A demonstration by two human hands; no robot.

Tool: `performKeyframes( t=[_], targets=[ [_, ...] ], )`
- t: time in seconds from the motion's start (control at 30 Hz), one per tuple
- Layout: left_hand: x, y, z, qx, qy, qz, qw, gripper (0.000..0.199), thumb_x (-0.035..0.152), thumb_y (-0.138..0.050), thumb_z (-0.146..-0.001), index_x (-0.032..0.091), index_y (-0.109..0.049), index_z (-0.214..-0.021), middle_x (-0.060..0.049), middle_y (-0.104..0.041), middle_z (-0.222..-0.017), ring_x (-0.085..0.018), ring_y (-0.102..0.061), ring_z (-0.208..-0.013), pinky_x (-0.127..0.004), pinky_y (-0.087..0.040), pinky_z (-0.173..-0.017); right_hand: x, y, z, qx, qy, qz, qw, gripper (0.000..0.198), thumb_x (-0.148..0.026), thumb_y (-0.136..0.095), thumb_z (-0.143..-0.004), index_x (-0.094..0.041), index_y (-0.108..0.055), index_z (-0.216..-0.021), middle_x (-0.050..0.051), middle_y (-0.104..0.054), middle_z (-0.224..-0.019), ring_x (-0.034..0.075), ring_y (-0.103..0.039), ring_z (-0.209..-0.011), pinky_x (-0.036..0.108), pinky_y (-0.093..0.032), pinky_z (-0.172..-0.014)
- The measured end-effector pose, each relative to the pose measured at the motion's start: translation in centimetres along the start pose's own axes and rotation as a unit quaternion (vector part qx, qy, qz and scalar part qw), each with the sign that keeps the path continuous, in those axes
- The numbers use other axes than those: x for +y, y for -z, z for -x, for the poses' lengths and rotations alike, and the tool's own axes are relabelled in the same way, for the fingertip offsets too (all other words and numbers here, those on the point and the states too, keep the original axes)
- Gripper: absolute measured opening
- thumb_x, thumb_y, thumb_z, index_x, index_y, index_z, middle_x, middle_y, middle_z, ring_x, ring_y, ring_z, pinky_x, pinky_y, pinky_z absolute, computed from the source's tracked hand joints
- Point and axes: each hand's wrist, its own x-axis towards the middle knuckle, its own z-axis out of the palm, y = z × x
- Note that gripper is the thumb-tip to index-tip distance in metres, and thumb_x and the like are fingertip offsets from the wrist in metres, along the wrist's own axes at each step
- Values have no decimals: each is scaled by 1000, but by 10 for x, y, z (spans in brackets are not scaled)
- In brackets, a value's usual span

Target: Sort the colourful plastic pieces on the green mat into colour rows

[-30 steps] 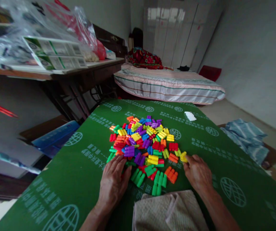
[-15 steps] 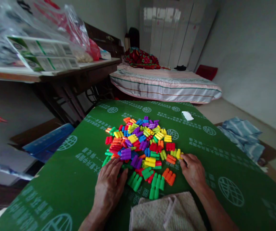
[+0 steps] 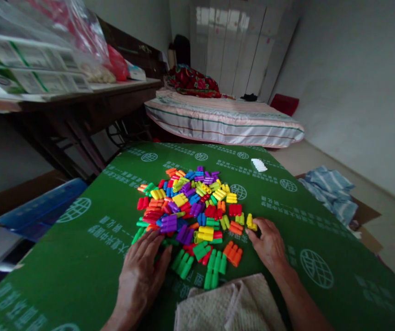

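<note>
Green table, cloth; left hand spread; right hand at yellow block, grip unclear

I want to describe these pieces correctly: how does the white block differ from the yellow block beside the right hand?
The white block is a longer row of tubes; the yellow block is shorter. The white block lies alone near the far end, while the yellow block sits at the fingertips of the right hand. Both rest on the green table, and their colours differ, as you say.
</note>
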Motion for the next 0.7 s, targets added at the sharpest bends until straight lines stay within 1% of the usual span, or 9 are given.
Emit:
performKeyframes(
  t=[0.1, 0.2, 0.27, 0.33, 0.43, 0.5, 0.57, 0.63, 0.7],
  targets=[
    [0, 1, 0, 0, 3, 0, 1000, 30, 41, -49, -90, 19, -57, -109, -10, -69, -105, -24, -64, -102, -41, -58, -80, -1, -3, -1, 8, 1, -17, 1000, 18, -29, -55, -84, -20, -67, -95, 9, -69, -94, 23, -61, -89, 38, -50, -83],
    [0, 1, -1, -1, 1, 4, 1000, 29, 41, -49, -90, 19, -57, -109, -9, -69, -104, -24, -65, -101, -40, -58, -80, 0, 0, -4, 32, -2, -44, 998, 18, -32, -56, -85, -21, -69, -89, 8, -70, -89, 22, -62, -86, 36, -50, -82],
    [-1, 2, 0, -3, -1, 7, 1000, 29, 41, -49, -90, 19, -57, -109, -9, -69, -104, -24, -64, -101, -40, -58, -80, 2, 6, -5, 50, -28, -71, 996, 22, -37, -57, -85, -21, -70, -88, 7, -70, -84, 21, -64, -83, 34, -51, -79],
    [-3, 2, 0, -3, -2, 10, 1000, 30, 41, -49, -89, 19, -57, -109, -10, -69, -106, -25, -64, -103, -41, -58, -81, 7, 15, -8, 46, -64, -101, 992, 25, -41, -57, -85, -21, -71, -91, 6, -71, -84, 20, -65, -79, 32, -52, -76],
    [-5, 1, 0, 1, -11, 9, 1000, 32, 42, -47, -90, 18, -57, -109, -10, -68, -108, -25, -64, -103, -40, -58, -82, 14, 29, -12, -14, -101, -129, 986, 28, -43, -56, -85, -24, -72, -96, 4, -73, -89, 18, -67, -74, 29, -53, -70],
    [-8, 0, -1, 1, -18, 2, 1000, 34, 44, -45, -90, 18, -57, -109, -10, -68, -107, -24, -64, -102, -39, -57, -81, 17, 39, -16, -64, -109, -124, 984, 27, -43, -54, -85, -25, -72, -95, 4, -73, -92, 18, -68, -75, 28, -52, -71],
    [-11, -1, 0, -5, -22, -7, 1000, 38, 47, -43, -91, 18, -57, -110, -10, -68, -106, -24, -65, -99, -39, -57, -80, 19, 48, -22, -100, -108, -116, 982, 29, -44, -50, -87, -25, -71, -93, 4, -73, -91, 18, -67, -78, 27, -50, -72],
    [-15, -3, 1, -11, -25, -7, 1000, 41, 50, -43, -90, 17, -57, -110, -10, -69, -105, -25, -65, -99, -39, -57, -81, 20, 57, -29, -138, -103, -107, 979, 32, -44, -47, -88, -23, -70, -90, 4, -72, -85, 16, -65, -74, 26, -48, -67],
    [-20, -7, 5, -8, -24, 7, 1000, 43, 51, -43, -89, 18, -58, -112, -10, -68, -108, -25, -65, -100, -39, -57, -83, 24, 64, -37, -195, -98, -87, 972, 31, -41, -46, -87, -21, -68, -84, 2, -68, -74, 15, -61, -65, 24, -42, -60]
  ],
)
